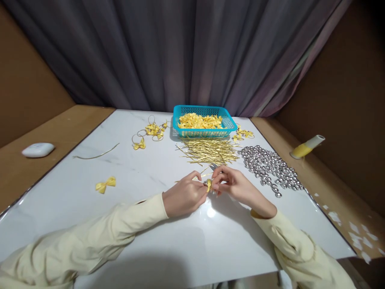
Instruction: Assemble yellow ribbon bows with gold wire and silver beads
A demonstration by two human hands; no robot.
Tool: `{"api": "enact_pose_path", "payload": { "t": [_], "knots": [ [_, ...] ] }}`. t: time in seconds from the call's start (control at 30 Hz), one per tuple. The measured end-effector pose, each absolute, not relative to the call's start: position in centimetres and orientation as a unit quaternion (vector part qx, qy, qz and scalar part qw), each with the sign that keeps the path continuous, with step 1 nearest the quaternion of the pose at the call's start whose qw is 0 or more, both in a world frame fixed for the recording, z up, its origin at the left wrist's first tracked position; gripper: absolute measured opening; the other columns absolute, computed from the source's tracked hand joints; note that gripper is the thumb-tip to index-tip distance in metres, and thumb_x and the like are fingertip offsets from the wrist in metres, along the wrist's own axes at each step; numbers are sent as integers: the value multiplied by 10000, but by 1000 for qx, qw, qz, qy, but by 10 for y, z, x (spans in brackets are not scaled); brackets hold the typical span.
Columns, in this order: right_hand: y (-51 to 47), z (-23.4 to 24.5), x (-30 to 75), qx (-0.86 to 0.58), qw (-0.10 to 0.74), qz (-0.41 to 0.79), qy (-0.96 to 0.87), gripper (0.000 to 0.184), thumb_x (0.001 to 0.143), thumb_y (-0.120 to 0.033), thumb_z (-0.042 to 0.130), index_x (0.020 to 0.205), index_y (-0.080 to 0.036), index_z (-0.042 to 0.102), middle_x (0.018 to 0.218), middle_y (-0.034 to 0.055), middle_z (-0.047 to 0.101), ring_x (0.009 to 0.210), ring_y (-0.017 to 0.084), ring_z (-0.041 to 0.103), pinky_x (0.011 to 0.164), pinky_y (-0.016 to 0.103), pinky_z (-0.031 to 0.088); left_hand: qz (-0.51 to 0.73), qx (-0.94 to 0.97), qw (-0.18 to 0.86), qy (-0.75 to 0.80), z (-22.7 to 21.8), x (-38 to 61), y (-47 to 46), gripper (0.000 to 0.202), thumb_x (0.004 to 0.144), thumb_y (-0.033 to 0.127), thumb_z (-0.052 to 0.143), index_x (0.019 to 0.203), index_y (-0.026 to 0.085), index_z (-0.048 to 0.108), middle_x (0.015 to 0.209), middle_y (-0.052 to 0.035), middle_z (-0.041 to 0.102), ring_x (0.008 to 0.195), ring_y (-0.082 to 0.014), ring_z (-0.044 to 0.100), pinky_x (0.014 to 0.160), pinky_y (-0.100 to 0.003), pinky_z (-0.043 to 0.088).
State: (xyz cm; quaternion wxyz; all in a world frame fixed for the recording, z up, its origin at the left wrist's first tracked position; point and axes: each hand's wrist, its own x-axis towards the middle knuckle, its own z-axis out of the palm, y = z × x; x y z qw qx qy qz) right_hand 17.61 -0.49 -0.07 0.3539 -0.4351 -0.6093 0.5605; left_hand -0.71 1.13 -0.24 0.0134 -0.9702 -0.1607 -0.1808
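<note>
My left hand (185,196) and my right hand (233,182) meet at the middle of the white table (90,216). Both pinch a small yellow ribbon bow (208,184) between their fingertips. A thin gold wire tie sticks out from the bow toward the left hand. Just beyond the hands lies a heap of gold wire ties (207,151). Behind that stands a blue basket (204,110) filled with yellow ribbon bows.
A pile of silver bells (269,168) lies at the right. Finished bows with gold loops (152,131) sit left of the basket, more at its right (243,134). A loose bow (105,185), a single gold wire (96,154), a white device (38,149) and a yellow-white tube (307,146) lie around.
</note>
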Motion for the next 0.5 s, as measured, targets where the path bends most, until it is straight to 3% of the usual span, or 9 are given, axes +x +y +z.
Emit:
{"api": "enact_pose_path", "payload": {
  "t": [0.5],
  "knots": [
    [-3,2,184,-403,321,618,-594,149,723,-130,551,843,-172,475,630,-24,604,557,105,588,543,252,494,-197,-972,88,-93,-2,-8,10,231,841,82,365,687,133,529,615,-26,566,567,-113,491,770,-303,415]
  ]
}}
